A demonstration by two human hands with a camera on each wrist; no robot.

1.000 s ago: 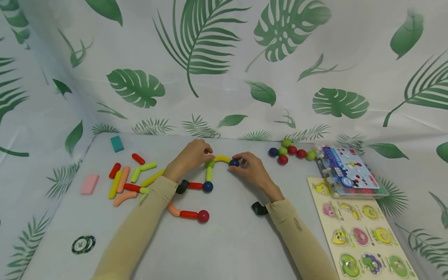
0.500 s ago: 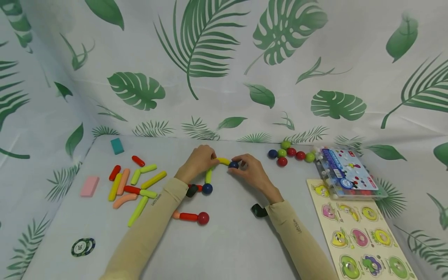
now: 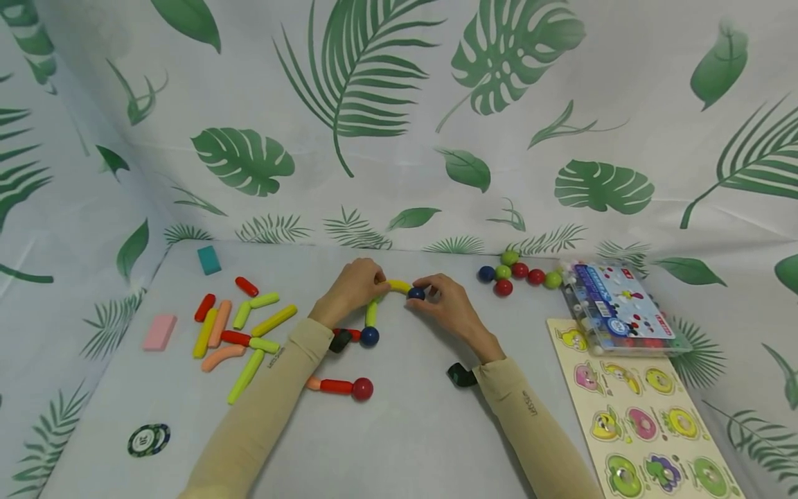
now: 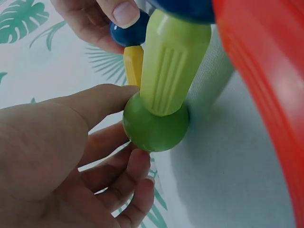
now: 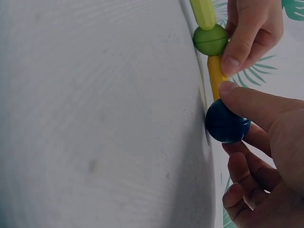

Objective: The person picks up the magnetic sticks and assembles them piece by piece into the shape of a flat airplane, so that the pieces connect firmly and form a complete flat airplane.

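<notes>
Backdrop (image 3: 399, 194): evenly lit, muted, leaf print legible
Table (image 3: 411, 430): greyish; soft shadow beside the right sleeve (image 3: 537, 423)
Box (image 3: 630, 294): faint glints
Red rod (image 4: 273, 114): close to the left-wrist lens, softly rendered, pale sheen
Green ball (image 4: 156, 128): fairly crisp, shadow alongside
Blue ball (image 5: 228, 122): dark, broad diffuse shadow nearby; right-wrist foreground hazy

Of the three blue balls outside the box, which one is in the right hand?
The blue ball touching the yellow stick: the right hand pinches it. The second touches a red stick and a green stick; the third lies beside loose balls.
</notes>
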